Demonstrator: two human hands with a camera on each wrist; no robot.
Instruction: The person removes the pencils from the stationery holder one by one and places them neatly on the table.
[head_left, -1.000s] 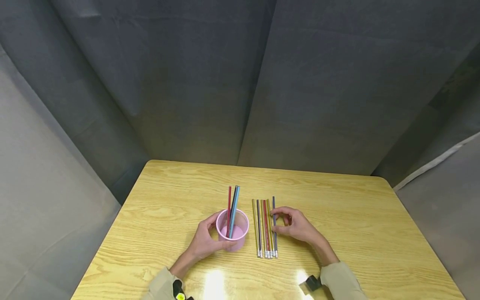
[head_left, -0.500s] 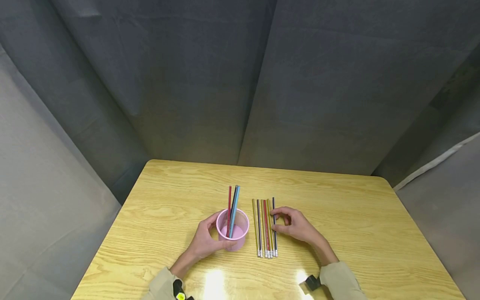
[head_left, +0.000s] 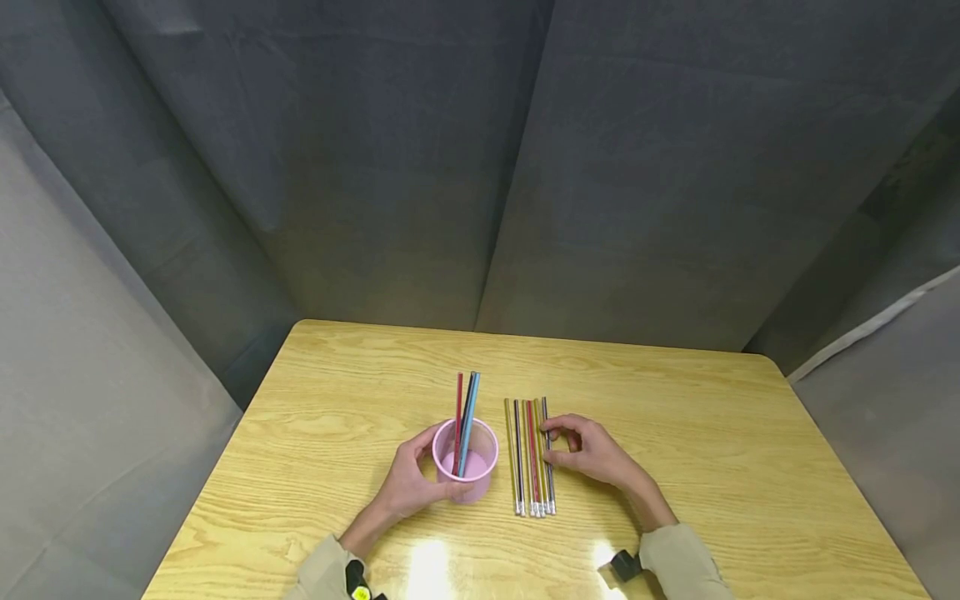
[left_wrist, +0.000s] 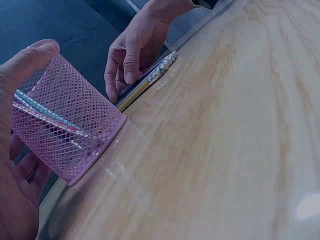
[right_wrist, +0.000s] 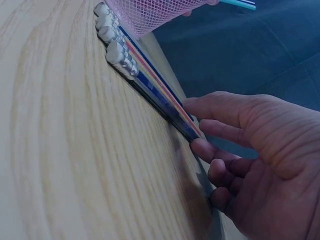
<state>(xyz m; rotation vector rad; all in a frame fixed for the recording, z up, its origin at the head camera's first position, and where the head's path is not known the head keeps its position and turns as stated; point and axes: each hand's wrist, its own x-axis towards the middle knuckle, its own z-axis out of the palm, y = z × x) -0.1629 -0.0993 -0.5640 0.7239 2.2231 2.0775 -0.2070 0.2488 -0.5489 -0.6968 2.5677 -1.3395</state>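
Note:
My left hand (head_left: 411,479) grips a pink mesh pencil cup (left_wrist: 85,105), thumb on the near side and fingers round its left. Inside lean a red pencil (head_left: 458,400), a black one and a light blue one (head_left: 471,417). To the right of the cup, several pencils (head_left: 531,450) in yellow, red and dark blue lie side by side, their white eraser ends towards me. At the row's right edge, my right hand (head_left: 594,454) pinches a dark blue pencil (head_left: 545,410) between thumb and fingertips. Its eraser end (right_wrist: 120,56) is nearest in the right wrist view.
The pencils lie on a wood-grain table (head_left: 712,450) with rounded far corners. Grey fabric panels (head_left: 420,167) rise behind it and at both sides. Light glares off the table (head_left: 429,567) near the front edge.
The dark blue pencil at the right has slid slightly towards me, its far end shifting left towards the row. The cup and left hand stay put; the right hand has barely moved.

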